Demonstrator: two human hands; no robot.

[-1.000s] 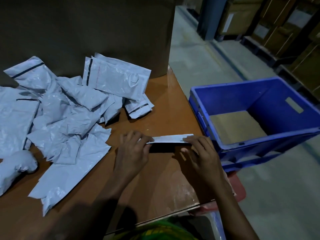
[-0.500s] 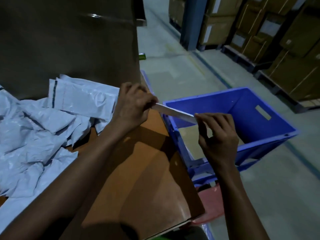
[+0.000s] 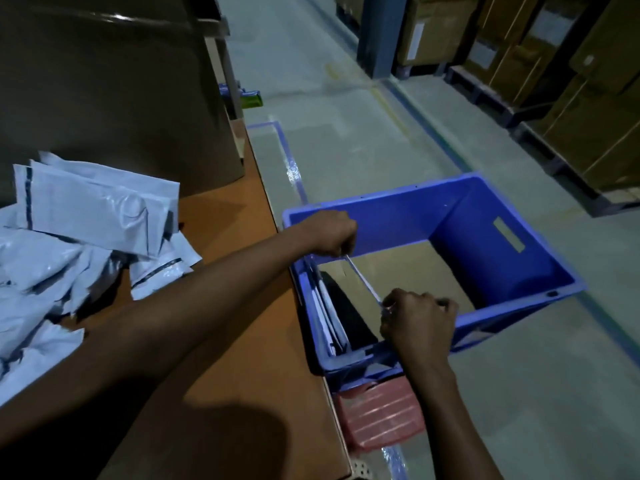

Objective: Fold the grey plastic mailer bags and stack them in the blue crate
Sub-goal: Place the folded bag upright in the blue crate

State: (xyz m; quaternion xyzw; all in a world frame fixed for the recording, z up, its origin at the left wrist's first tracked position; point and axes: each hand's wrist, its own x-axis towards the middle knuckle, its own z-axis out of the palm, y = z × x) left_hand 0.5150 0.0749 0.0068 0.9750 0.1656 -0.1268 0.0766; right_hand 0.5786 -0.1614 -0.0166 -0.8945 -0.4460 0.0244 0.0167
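Warehouse floor (image 3: 346,133) of grey concrete, marked with blue tape lines, fills the upper middle of the frame, and one orange-brown worktop (image 3: 242,341) runs down the left half. Right of centre, over the single blue crate (image 3: 398,220), the left grip (image 3: 330,233) and the right grip (image 3: 417,322) each pinch one end of one folded mailer bag (image 3: 363,279), fingers curled onto it. The bag shows edge-on as a thin pale strip slanting between the two grips, above the crate's open inside.

Lower in the crate, against its left wall, more folded bags (image 3: 329,317) stand on edge, packed too tightly to count. One brown cardboard sheet (image 3: 415,268) covers the crate's bottom. Just under the crate, at lower middle, sits one red ribbed plastic piece (image 3: 381,414).

At the left of the frame a heap of unfolded grey bags (image 3: 69,237) lies on the worktop, overlapping too much for a firm count. Behind the heap, at upper left, stands one large brown box (image 3: 104,98). A small green packet (image 3: 251,98) lies on the floor beside that box. At the top stands one blue-grey column (image 3: 377,36), and at upper right stacked cardboard cartons (image 3: 588,98) rest on dark pallets.
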